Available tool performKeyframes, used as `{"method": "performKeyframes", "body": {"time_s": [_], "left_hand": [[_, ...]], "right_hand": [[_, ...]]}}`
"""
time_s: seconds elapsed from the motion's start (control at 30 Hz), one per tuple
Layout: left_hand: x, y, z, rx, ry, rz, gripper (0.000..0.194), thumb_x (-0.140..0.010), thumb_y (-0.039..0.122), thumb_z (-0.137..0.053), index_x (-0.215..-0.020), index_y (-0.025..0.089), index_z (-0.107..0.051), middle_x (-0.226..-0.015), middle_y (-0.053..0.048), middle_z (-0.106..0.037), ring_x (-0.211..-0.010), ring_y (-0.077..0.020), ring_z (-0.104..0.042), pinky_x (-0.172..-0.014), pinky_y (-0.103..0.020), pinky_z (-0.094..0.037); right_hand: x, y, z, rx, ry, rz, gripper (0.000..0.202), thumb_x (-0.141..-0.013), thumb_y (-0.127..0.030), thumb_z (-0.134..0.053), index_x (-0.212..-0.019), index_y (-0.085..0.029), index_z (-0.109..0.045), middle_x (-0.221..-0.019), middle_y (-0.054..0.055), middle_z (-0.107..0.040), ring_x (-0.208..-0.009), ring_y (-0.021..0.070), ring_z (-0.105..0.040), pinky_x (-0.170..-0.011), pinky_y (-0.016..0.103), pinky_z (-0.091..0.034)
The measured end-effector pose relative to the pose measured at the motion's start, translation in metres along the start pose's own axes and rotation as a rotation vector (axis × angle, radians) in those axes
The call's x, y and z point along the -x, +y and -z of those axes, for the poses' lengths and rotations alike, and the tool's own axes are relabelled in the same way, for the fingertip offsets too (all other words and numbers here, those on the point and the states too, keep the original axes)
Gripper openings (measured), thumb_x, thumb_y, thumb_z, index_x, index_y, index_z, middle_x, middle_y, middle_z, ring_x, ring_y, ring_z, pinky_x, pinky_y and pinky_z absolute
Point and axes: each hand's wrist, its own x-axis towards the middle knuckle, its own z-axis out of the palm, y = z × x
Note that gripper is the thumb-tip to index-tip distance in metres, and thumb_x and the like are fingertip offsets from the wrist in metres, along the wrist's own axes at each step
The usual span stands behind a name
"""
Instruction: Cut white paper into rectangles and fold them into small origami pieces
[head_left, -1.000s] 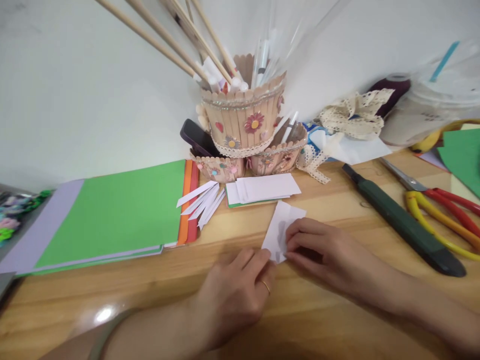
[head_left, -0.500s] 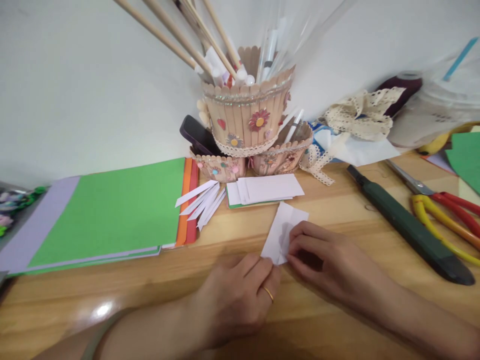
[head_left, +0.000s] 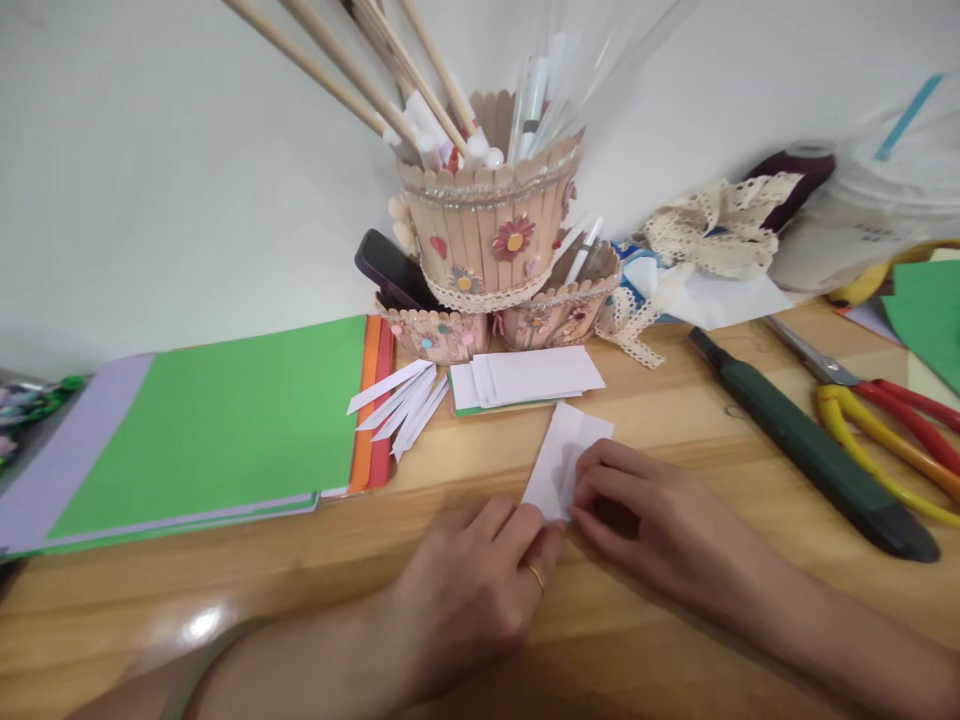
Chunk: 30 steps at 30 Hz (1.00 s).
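Observation:
A small white piece of paper point(head_left: 559, 455) lies on the wooden table, with a crease or fold down its right part. My left hand point(head_left: 480, 585), wearing a gold ring, has its fingers closed on the paper's near edge. On the paper's right edge, my right hand point(head_left: 652, 510) pinches with thumb and forefinger. Just beyond the paper is a stack of white paper slips point(head_left: 536, 375) on a green piece. Narrow folded white paper strips point(head_left: 405, 405) fan out to the left of that stack.
Green paper sheets point(head_left: 225, 420) lie at left. Craft-stick pots point(head_left: 491, 225) holding sticks and pens stand at the back. To the right are a dark green cutter-like tool point(head_left: 810, 440), scissors point(head_left: 840, 375), lace ribbon point(head_left: 724, 225) and a plastic cup point(head_left: 862, 215).
Both hands stay on the paper, with only slight finger movement. The whole view has shifted a little.

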Motion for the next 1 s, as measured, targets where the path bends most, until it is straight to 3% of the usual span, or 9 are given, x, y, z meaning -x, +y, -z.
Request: {"method": "performKeyframes", "body": {"time_s": [0.37,0.5,0.63,0.77,0.9,1.0], "left_hand": [[0.003,0.002,-0.004,0.041,-0.031,0.089,0.013,-0.094,0.02,-0.043,-0.094,0.018,-0.056,-0.079,-0.001,-0.056,-0.071,-0.0138,-0.055,-0.059,-0.025,-0.044],[0.003,-0.005,-0.003,0.037,-0.039,0.092,0.013,-0.093,0.023,-0.045,-0.092,0.02,-0.057,-0.08,-0.001,-0.057,-0.075,-0.0144,-0.055,-0.063,-0.026,-0.046],[-0.001,-0.016,0.001,-0.056,0.023,0.045,0.013,-0.092,0.022,-0.047,-0.09,0.019,-0.059,-0.085,-0.003,-0.058,-0.079,-0.0175,-0.054,-0.064,-0.029,-0.046],[-0.007,-0.022,0.007,-0.115,0.024,0.054,0.019,-0.092,0.017,-0.043,-0.097,0.018,-0.061,-0.084,-0.005,-0.06,-0.076,-0.0201,-0.054,-0.06,-0.031,-0.047],[-0.008,-0.022,0.009,0.086,-0.061,0.076,0.026,-0.093,0.015,-0.035,-0.101,0.013,-0.06,-0.092,-0.007,-0.061,-0.084,-0.0199,-0.054,-0.068,-0.032,-0.051],[-0.004,-0.021,0.004,0.147,-0.031,0.015,0.027,-0.092,0.013,-0.035,-0.1,0.009,-0.06,-0.094,-0.009,-0.061,-0.086,-0.0201,-0.054,-0.071,-0.033,-0.052]], "right_hand": [[0.001,0.004,0.001,0.002,0.02,0.018,0.009,-0.08,-0.009,-0.049,-0.079,-0.018,-0.051,-0.079,0.003,-0.053,-0.066,0.0132,-0.05,-0.056,0.024,-0.041],[0.001,0.011,0.012,0.061,-0.108,0.261,0.018,-0.089,-0.012,-0.04,-0.085,-0.018,-0.057,-0.09,0.006,-0.056,-0.081,0.0165,-0.051,-0.069,0.03,-0.043],[0.003,0.013,0.019,0.197,-0.171,0.493,0.03,-0.09,-0.013,-0.036,-0.109,-0.017,-0.058,-0.094,0.01,-0.06,-0.088,0.0215,-0.049,-0.075,0.037,-0.042],[0.007,-0.001,0.012,0.211,-0.222,0.399,0.028,-0.089,-0.019,-0.041,-0.111,-0.016,-0.057,-0.092,0.009,-0.059,-0.082,0.0205,-0.049,-0.071,0.036,-0.042],[0.008,-0.012,0.002,0.253,-0.178,0.281,0.028,-0.086,-0.026,-0.05,-0.112,-0.02,-0.057,-0.088,0.007,-0.056,-0.079,0.0201,-0.049,-0.065,0.033,-0.042],[0.008,-0.008,0.001,0.179,-0.135,0.247,0.019,-0.088,-0.027,-0.048,-0.101,-0.022,-0.062,-0.084,0.004,-0.056,-0.077,0.0179,-0.051,-0.064,0.03,-0.042]]}}
